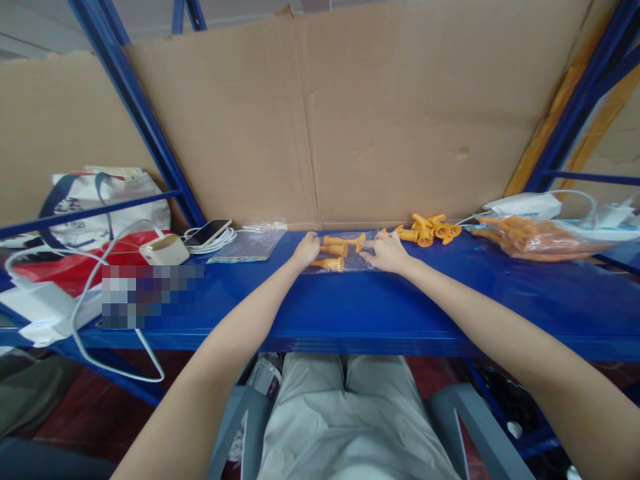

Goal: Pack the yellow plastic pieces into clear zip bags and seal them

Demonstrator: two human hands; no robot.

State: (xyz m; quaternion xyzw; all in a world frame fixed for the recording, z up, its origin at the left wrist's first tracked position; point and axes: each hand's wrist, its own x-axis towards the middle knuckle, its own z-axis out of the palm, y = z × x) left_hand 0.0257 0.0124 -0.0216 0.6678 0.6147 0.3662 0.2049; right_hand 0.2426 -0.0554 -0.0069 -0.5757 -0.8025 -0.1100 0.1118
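A clear plastic bag (353, 265) lies flat on the blue table with several orange plastic pieces (334, 250) on or inside it; I cannot tell which. They are tube-like, with flared ends. My left hand (307, 251) grips the bag's left edge, its fingers closed. At the bag's right side, my right hand (387, 252) rests palm down, its fingers apart and the tips close to one orange piece. Just right of that hand, a small pile of loose orange pieces (430, 230) sits against the cardboard.
Left on the blue table (360, 310) are flat clear bags (250, 245), a phone (211, 232) on a coiled white cable, a white charger (164, 249) and a cloth bag (107, 207). A filled bag of orange pieces (545, 238) lies right. A cardboard wall (390, 120) stands behind.
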